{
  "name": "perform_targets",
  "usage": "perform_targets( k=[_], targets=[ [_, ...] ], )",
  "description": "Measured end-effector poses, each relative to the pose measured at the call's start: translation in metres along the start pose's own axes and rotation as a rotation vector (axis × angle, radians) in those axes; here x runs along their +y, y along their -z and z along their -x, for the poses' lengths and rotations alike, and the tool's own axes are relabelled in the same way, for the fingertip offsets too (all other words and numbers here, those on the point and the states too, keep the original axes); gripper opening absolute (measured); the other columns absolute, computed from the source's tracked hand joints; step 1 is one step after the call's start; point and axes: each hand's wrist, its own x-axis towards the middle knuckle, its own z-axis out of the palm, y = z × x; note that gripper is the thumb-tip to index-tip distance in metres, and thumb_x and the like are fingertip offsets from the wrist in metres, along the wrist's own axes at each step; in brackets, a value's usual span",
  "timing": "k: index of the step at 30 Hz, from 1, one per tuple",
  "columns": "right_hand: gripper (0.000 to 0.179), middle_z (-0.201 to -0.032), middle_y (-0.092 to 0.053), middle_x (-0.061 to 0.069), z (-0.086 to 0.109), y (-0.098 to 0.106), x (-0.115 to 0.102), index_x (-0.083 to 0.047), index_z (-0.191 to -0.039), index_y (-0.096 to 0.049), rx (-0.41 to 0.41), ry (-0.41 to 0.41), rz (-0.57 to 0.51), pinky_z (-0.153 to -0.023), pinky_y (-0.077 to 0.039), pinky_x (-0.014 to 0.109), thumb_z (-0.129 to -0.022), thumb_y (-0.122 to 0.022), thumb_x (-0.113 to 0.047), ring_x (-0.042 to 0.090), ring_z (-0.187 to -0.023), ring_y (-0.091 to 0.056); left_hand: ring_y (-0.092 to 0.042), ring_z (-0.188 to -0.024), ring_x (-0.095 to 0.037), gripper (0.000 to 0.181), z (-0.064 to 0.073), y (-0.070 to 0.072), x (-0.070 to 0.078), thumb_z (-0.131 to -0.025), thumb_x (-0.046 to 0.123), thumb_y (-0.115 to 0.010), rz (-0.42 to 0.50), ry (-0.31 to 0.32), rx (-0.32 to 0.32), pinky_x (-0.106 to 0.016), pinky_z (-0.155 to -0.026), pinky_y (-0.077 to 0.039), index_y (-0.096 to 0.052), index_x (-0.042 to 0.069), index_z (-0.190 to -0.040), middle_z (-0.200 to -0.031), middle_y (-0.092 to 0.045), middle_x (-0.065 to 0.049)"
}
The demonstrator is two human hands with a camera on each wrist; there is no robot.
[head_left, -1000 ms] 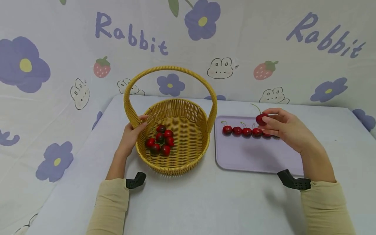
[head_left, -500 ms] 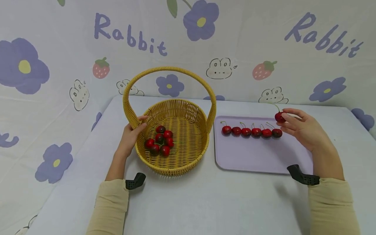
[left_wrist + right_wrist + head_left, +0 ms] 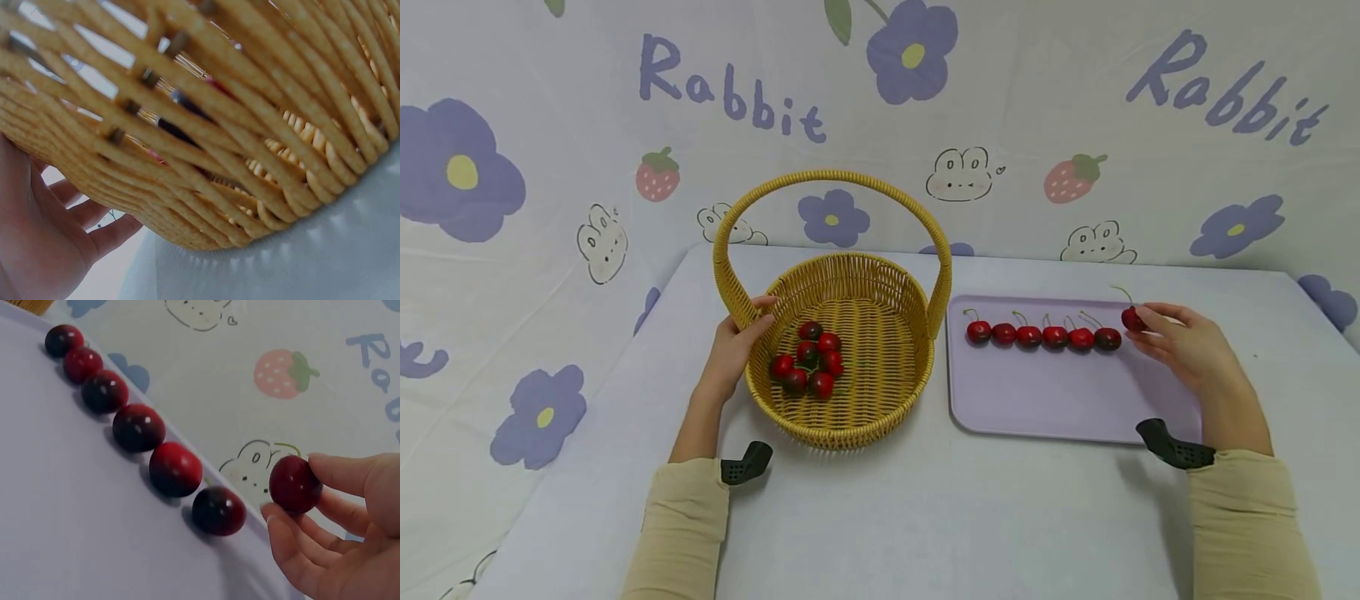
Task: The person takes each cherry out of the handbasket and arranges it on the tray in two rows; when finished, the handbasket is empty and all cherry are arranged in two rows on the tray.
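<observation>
My right hand (image 3: 1195, 350) pinches a dark red cherry (image 3: 295, 484) between thumb and fingers, its green stem pointing up. It is over the right part of a lilac tray (image 3: 1037, 400), just right of a row of several cherries (image 3: 1055, 337) along the tray's far side. On the left, my left hand (image 3: 730, 354) grips the side of a yellow wicker basket (image 3: 842, 435) near the foot of its handle, thumb over the rim. Several cherries (image 3: 807, 352) lie in the basket's left part. In the left wrist view, the fingers (image 3: 115, 237) reach round the woven wall (image 3: 206, 137).
The basket's tall arched handle (image 3: 835, 175) rises above it. A white cloth (image 3: 910, 517) covers the table, and a patterned curtain (image 3: 1015, 100) hangs behind its back edge. Black wrist cameras (image 3: 1176, 446) sit at both cuffs.
My right hand has carried the cherry rightward past the end of the row, then lowered it toward the tray. The left hand and basket have stayed put.
</observation>
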Motion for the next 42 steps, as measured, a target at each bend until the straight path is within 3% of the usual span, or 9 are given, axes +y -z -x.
perform_targets(
  k=[7,11,15,23,31,42],
  targets=[
    [0.046,-0.077,-0.063,-0.011,-0.004,0.009,0.009,-0.006,-0.118,-0.045,0.091,-0.057,0.052,-0.068,-0.052,0.020,-0.086,-0.071,-0.028,0.005,-0.072,-0.063,-0.040,-0.128,-0.029,0.042,-0.001,0.000,0.000,-0.098,0.022,-0.052,-0.003,-0.021,-0.007,-0.047,-0.106,-0.026,-0.050,0.003,-0.136,-0.140,-0.044,-0.016],
    [0.032,-0.075,-0.062,-0.013,-0.005,0.010,0.013,-0.012,-0.106,-0.048,0.109,-0.077,0.082,-0.066,-0.052,0.020,-0.088,-0.069,-0.027,0.005,-0.071,-0.061,-0.040,-0.128,-0.030,0.042,0.000,0.000,0.000,-0.098,0.022,-0.052,0.000,-0.020,-0.008,-0.047,-0.106,-0.025,-0.050,0.003,-0.136,-0.140,-0.044,-0.017],
    [0.029,-0.074,-0.061,-0.013,-0.008,0.011,0.017,-0.010,-0.108,-0.050,0.115,-0.083,0.104,-0.065,-0.052,0.020,-0.090,-0.067,-0.024,0.005,-0.069,-0.061,-0.040,-0.127,-0.030,0.041,0.000,0.000,0.000,-0.099,0.021,-0.052,0.003,-0.018,-0.007,-0.047,-0.106,-0.026,-0.050,0.003,-0.136,-0.140,-0.045,-0.016],
    [0.064,-0.072,-0.056,-0.018,-0.013,0.009,0.021,0.011,-0.137,-0.035,0.163,-0.058,0.306,-0.064,-0.052,0.020,-0.093,-0.061,-0.028,0.002,-0.065,-0.061,-0.041,-0.127,-0.029,0.041,0.001,0.000,0.001,-0.099,0.021,-0.052,0.001,-0.016,-0.004,-0.046,-0.106,-0.026,-0.050,0.004,-0.136,-0.140,-0.045,-0.016],
    [0.064,-0.074,-0.052,-0.017,-0.012,0.006,0.022,0.011,-0.135,-0.040,0.195,-0.051,0.418,-0.063,-0.051,0.019,-0.094,-0.058,-0.034,-0.001,-0.064,-0.060,-0.041,-0.126,-0.029,0.041,0.001,0.000,0.002,-0.099,0.021,-0.052,0.000,-0.008,-0.003,-0.046,-0.106,-0.026,-0.050,0.004,-0.136,-0.139,-0.045,-0.016],
    [0.063,-0.071,-0.053,-0.016,-0.011,0.002,0.022,0.013,-0.136,-0.040,0.217,-0.041,0.435,-0.060,-0.051,0.018,-0.095,-0.056,-0.032,-0.001,-0.061,-0.059,-0.041,-0.127,-0.030,0.041,0.001,0.000,0.002,-0.099,0.022,-0.051,0.001,-0.009,-0.009,-0.046,-0.107,-0.025,-0.050,0.004,-0.136,-0.140,-0.044,-0.016]
  ],
)
